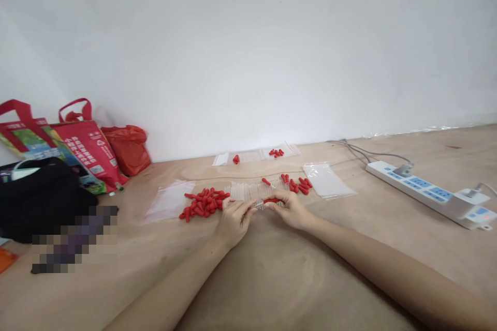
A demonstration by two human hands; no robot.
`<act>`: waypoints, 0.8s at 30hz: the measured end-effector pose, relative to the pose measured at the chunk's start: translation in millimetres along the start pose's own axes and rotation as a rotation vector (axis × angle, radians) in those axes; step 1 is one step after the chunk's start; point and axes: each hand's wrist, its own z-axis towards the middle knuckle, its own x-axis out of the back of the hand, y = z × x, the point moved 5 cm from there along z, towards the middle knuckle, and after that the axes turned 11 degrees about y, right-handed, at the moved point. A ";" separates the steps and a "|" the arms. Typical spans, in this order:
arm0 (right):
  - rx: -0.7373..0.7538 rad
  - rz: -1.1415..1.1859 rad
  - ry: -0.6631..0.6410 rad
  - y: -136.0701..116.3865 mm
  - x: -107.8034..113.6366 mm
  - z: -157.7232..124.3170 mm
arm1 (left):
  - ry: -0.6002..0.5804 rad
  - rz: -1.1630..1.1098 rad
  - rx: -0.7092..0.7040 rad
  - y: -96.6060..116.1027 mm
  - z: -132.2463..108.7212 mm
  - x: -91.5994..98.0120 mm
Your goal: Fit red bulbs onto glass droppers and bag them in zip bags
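Observation:
My left hand [234,219] and my right hand [289,208] meet over a row of clear plastic tubes [252,190] on the tan surface. Both pinch one small dropper: my right fingers hold its red rubber cap [271,200], and my left fingers close on its clear tube end. A pile of red caps [202,203] lies just left of my left hand. More red caps [298,185] are scattered behind my right hand.
Clear zip bags lie at the left [169,199] and right [326,180]. Farther back sit more tubes and caps [276,153]. A white power strip [433,194] with cables is at the right. Red shopping bags [87,152] and a black bag [42,196] stand at the left, by the white wall.

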 end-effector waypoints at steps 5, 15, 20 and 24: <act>-0.223 0.241 0.232 10.1 18.9 21.0 | -0.036 0.004 -0.022 3.1 0.4 -0.4; -0.548 -0.605 0.297 57.2 91.3 67.9 | -0.121 0.023 0.027 3.6 1.0 -1.7; -0.580 -0.722 0.255 71.5 84.7 58.7 | -0.137 0.007 0.046 2.8 0.7 -3.1; -0.580 -0.846 0.215 66.0 83.2 57.3 | -0.146 0.007 0.053 2.3 0.9 -3.9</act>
